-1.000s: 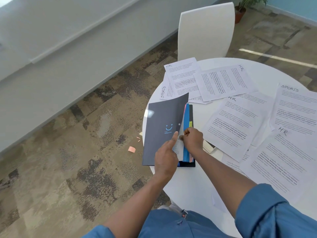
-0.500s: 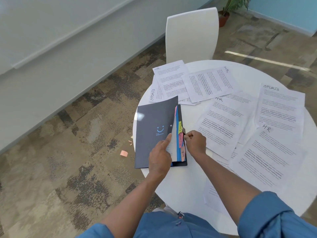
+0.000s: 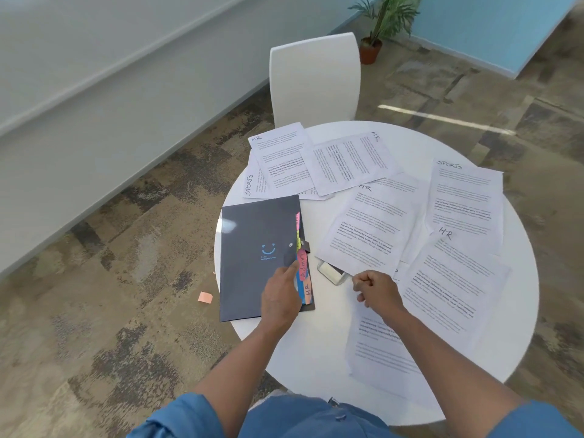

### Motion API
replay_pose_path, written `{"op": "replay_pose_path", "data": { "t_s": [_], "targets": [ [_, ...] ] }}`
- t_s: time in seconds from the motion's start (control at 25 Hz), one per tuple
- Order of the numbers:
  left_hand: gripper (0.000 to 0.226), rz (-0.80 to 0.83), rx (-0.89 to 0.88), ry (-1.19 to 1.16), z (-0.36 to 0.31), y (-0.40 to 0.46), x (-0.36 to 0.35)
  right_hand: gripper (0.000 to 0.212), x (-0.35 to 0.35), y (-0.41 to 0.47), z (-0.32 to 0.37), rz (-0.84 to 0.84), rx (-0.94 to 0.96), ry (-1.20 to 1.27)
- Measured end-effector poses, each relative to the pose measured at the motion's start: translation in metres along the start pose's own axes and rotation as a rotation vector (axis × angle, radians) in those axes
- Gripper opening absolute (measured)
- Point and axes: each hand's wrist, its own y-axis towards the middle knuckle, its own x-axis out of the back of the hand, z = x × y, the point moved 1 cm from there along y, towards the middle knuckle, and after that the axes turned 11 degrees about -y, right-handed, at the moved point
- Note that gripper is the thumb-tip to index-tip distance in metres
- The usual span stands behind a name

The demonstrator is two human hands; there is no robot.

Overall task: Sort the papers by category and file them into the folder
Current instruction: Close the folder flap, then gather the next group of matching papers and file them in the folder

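Mottled brown carpet surrounds a round white worktop (image 3: pixel 316 358) with a white chair (image 3: pixel 314 79) pushed up at its far side and a potted plant (image 3: pixel 384 23) beyond against a blue wall. Taking the dark folder (image 3: pixel 252 257) as the landmark, it lies closed at the worktop's left edge, partly overhanging it, with coloured tabs (image 3: pixel 304 273) poking out along its right side (one reads "Admin", another "HR"). The left hand (image 3: pixel 281 298) rests on the folder's near right part, fingers fairly straight, index fingertip at the cover's edge beside the tabs, gripping nothing. To the right of the folder, apart from it, the right hand (image 3: pixel 377 289) hovers with fingers curled into a loose fist; its grip holds nothing. Between folder and right hand lies a small pale object (image 3: pixel 331 273), half under a sheet. Printed papers (image 3: pixel 373 229) marked "HR" and "SPORTS" spread beyond and to the right of the folder, some overlapping. On the carpet left of the folder lies an orange sticky note (image 3: pixel 205 297).
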Motion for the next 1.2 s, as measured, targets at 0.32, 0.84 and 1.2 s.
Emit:
{"op": "replay_pose_path", "data": {
  "t_s": [0.32,0.84,1.2],
  "targets": [
    [0.067,0.088,0.084,0.06,-0.01,0.003,-0.027,0.013,0.045,-0.011,-0.047,0.013,-0.039,0.025],
    [0.047,-0.037,0.056,0.024,-0.032,-0.025,-0.079,0.012,0.099,-0.024,-0.101,0.009,-0.042,0.042],
    [0.034,-0.027,0.004,-0.049,-0.063,-0.032,-0.124,0.017,0.129,-0.023,-0.141,-0.007,-0.049,0.06]
  ]
}}
